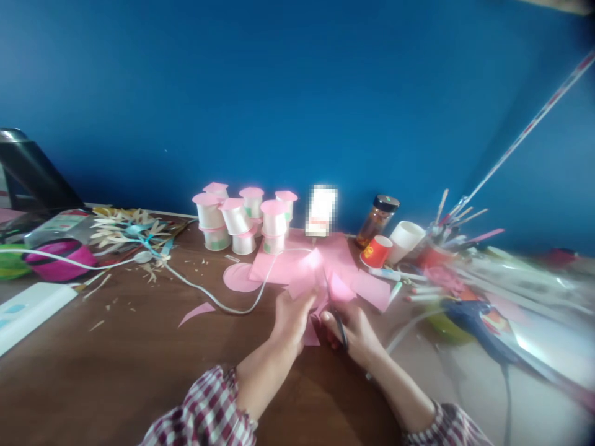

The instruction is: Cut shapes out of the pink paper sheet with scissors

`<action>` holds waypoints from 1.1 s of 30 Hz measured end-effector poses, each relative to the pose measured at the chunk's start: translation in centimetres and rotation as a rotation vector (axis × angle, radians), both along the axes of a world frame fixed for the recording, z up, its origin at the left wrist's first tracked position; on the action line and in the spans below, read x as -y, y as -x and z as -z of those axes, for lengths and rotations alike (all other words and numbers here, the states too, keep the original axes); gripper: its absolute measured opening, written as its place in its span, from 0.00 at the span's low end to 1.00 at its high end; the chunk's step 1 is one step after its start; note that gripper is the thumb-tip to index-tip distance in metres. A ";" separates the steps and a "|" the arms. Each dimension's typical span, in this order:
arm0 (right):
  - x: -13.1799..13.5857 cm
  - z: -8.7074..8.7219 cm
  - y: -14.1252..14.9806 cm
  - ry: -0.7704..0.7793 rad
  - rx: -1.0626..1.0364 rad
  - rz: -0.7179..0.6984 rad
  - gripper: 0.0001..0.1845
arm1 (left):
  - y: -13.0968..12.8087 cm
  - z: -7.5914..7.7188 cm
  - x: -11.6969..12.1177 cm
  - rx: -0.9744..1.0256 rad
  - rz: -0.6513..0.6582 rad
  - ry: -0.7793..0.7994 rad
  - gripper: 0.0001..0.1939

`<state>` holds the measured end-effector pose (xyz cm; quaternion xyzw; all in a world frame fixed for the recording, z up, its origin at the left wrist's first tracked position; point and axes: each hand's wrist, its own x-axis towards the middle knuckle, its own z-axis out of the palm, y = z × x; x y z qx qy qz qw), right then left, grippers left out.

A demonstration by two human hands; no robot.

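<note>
In the middle of the table, my left hand [294, 317] is closed on a piece of pink paper [302, 282]. My right hand [356, 329] grips a pair of scissors [343, 331], its dark handle loop showing at the fingers. The blades point away from me at the pink paper and are partly hidden. Under and beyond both hands lie larger pink sheets [279, 263] and a round pink piece [239, 277]. A curved pink scrap [196, 313] rests to the left.
White paper cups [210, 217] with pink tops stand stacked at the back. A white cable [204, 291] crosses the table. A jar [377, 220], a red cup [376, 251] and a white cup [405, 241] stand right. A blue glue gun [483, 325] lies far right; a power strip [35, 310] lies left.
</note>
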<state>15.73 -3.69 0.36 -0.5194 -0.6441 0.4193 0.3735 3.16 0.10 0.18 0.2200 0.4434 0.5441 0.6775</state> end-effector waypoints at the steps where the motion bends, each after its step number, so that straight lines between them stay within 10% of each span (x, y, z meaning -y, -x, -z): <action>1: 0.0 0.0 0.0 -0.002 0.001 -0.001 0.25 | 0.0 -0.1 0.1 -0.006 -0.003 0.003 0.17; 33: -0.1 0.3 -0.1 0.031 -0.028 0.033 0.18 | -0.4 -1.8 1.3 0.044 -0.010 -0.013 0.11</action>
